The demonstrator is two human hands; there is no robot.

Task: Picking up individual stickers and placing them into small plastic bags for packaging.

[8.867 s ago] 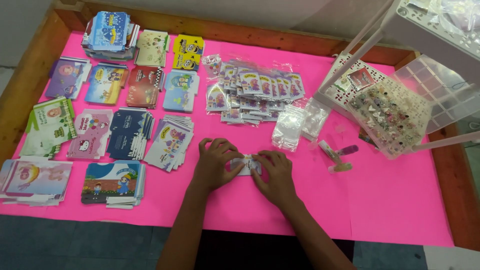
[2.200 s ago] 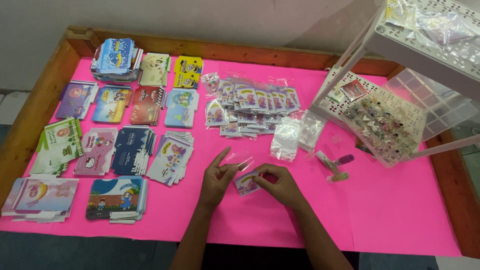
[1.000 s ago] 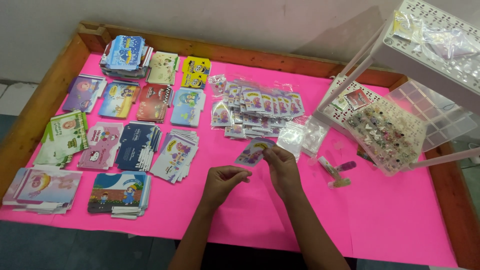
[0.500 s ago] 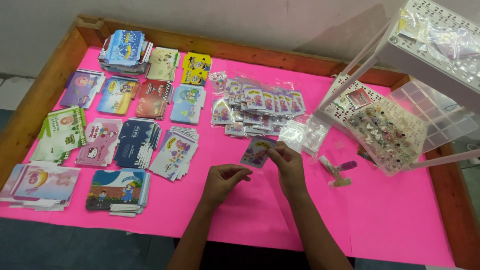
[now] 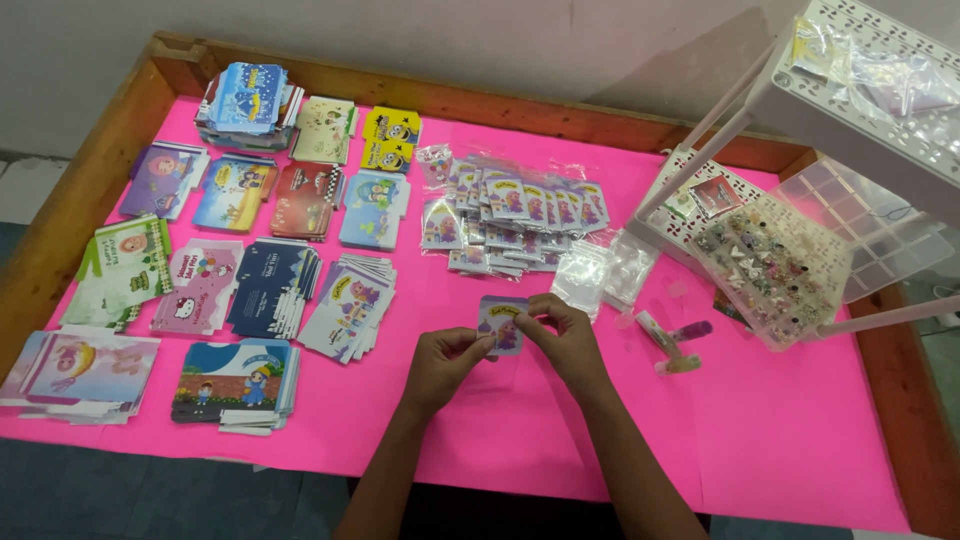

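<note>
Hands meet again over pink table (image 5: 780, 440): left hand (image 5: 445, 365) and right hand (image 5: 560, 330) both pinch small purple card (image 5: 503, 322), now lowered from the lifted spot near packet pile (image 5: 520, 210); handling continues.

Person's own body, head view: left hand (image 5: 445, 362) and right hand (image 5: 565, 335) bare, without gloves, rings or wristbands. Both forearms uncovered up to the frame's lower edge; no sleeve shows.
</note>
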